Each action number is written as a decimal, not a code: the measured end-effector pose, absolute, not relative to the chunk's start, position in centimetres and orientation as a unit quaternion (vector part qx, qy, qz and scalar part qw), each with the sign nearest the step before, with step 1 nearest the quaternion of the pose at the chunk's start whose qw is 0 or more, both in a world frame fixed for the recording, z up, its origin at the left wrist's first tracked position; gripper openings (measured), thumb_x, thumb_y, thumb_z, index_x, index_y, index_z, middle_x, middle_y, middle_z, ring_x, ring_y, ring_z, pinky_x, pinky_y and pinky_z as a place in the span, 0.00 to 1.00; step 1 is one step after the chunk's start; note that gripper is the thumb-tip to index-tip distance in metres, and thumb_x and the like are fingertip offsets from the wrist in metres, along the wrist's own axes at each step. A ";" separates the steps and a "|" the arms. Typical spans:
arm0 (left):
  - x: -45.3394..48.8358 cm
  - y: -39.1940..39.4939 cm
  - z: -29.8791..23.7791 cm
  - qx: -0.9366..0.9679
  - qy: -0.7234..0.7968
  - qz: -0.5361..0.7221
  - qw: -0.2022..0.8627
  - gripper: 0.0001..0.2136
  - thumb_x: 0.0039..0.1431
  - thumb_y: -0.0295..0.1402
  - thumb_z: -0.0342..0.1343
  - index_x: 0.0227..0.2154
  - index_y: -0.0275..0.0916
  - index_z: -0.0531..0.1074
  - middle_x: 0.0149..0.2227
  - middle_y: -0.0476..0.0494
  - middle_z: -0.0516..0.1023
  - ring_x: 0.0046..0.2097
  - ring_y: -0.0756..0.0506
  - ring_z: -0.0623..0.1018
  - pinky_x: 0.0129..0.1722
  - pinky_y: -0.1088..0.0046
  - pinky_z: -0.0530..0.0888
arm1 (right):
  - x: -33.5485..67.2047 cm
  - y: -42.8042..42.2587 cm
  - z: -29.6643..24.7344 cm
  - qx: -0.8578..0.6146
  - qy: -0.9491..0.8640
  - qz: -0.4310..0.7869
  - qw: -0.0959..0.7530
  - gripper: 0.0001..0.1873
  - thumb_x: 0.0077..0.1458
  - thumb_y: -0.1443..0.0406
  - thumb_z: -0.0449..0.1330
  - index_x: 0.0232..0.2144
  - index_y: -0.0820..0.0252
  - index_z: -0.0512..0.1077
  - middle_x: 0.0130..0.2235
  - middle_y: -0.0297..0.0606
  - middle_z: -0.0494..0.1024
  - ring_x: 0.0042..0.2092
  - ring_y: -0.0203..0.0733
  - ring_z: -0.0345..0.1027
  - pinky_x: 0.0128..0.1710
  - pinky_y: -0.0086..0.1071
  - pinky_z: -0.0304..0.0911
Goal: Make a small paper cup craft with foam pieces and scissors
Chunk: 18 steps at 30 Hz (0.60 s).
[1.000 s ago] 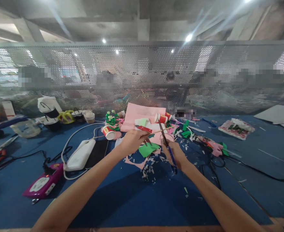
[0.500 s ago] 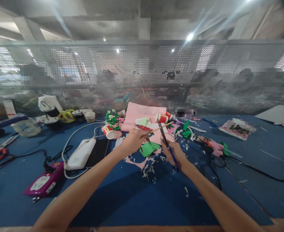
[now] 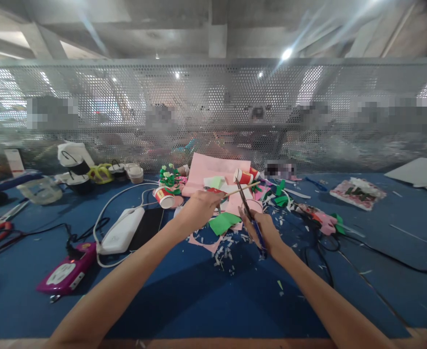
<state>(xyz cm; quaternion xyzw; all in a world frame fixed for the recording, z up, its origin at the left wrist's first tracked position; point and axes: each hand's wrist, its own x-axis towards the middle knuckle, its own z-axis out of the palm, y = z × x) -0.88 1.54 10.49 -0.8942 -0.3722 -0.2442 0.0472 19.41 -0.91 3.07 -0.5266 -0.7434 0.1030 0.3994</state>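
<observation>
Closed fingers of my left hand (image 3: 200, 209) hold a thin wooden stick (image 3: 249, 187), which points right and slightly up. A small red piece (image 3: 214, 190) shows at the same fingers, mostly hidden by them; I cannot tell whether it is fixed to the stick. My right hand (image 3: 266, 231) grips blue-handled scissors (image 3: 245, 202), their blades pointing up and away, crossing the stick in view. Whether the blades touch the stick is unclear. Below the hands lie green paper (image 3: 223, 223), pink paper offcuts (image 3: 209, 245) and many white paper scraps (image 3: 225, 252).
Behind the hands are a large pink sheet (image 3: 217, 167) and red-and-white paper cups (image 3: 164, 198), one beside green paper leaves (image 3: 169, 178). Left lie a white power bank (image 3: 122, 231), a black phone (image 3: 148, 229) and a purple power strip (image 3: 67, 271). A perforated metal screen (image 3: 213, 111) borders the back.
My left hand has turned slightly, so less of the red piece shows. The stick's tip has shifted a little left. The scissors stay nearly in place.
</observation>
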 end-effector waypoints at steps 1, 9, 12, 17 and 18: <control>-0.9 1.5 10.6 -0.897 -0.372 -0.232 0.055 0.15 0.59 0.23 0.44 0.43 0.35 0.74 0.32 0.42 0.80 0.32 0.48 0.77 0.31 0.75 0.70 | 19.4 -0.9 3.1 -0.523 -0.746 0.101 0.400 0.20 0.59 0.53 0.48 0.23 0.58 0.65 0.17 0.36 0.68 0.23 0.43 0.69 0.25 0.32 0.61; -0.5 0.8 10.9 -0.901 -0.388 -0.177 0.086 0.14 0.59 0.22 0.46 0.42 0.37 0.74 0.32 0.45 0.80 0.32 0.49 0.77 0.30 0.76 0.67 | 19.3 -1.1 3.6 -0.520 -0.745 0.130 0.397 0.19 0.59 0.53 0.48 0.23 0.58 0.65 0.15 0.34 0.66 0.21 0.43 0.67 0.23 0.33 0.62; -0.3 0.6 11.0 -0.897 -0.398 -0.171 0.088 0.14 0.59 0.22 0.45 0.42 0.37 0.73 0.32 0.45 0.79 0.31 0.49 0.76 0.29 0.76 0.67 | 19.2 -1.2 3.4 -0.513 -0.741 0.163 0.402 0.19 0.60 0.55 0.47 0.25 0.59 0.68 0.13 0.34 0.65 0.19 0.43 0.67 0.22 0.32 0.63; 0.0 0.2 11.5 -0.890 -0.419 -0.160 0.078 0.16 0.57 0.19 0.44 0.43 0.36 0.72 0.34 0.44 0.79 0.34 0.48 0.77 0.32 0.76 0.68 | 19.2 -1.3 3.2 -0.509 -0.732 0.163 0.422 0.19 0.60 0.56 0.47 0.26 0.60 0.69 0.12 0.33 0.66 0.17 0.41 0.65 0.18 0.30 0.60; 0.0 0.2 11.6 -0.890 -0.419 -0.166 0.066 0.16 0.57 0.19 0.44 0.43 0.36 0.72 0.34 0.44 0.80 0.35 0.48 0.77 0.32 0.76 0.69 | 19.3 -1.3 3.3 -0.510 -0.732 0.160 0.422 0.19 0.60 0.55 0.47 0.25 0.59 0.69 0.13 0.34 0.66 0.17 0.41 0.65 0.18 0.30 0.60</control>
